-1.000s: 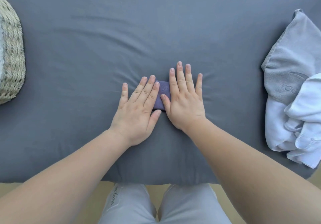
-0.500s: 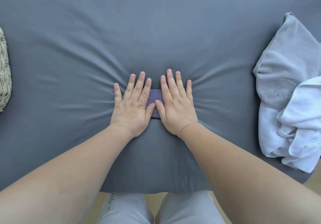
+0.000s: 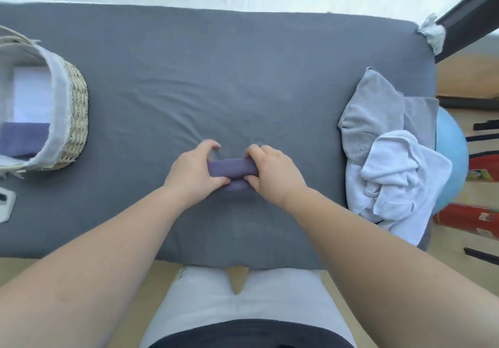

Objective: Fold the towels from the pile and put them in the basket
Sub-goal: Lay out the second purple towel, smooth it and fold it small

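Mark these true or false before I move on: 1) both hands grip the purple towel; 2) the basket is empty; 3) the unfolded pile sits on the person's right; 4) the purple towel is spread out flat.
1) True: the left hand and right hand each hold an end of the purple towel.
2) False: the basket already holds a folded purple cloth and something white behind it.
3) True: the pile of grey and white towels lies at the right.
4) False: it is folded into a small bundle.

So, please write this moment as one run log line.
hands: left, right grip purple towel | basket: left | pile: right
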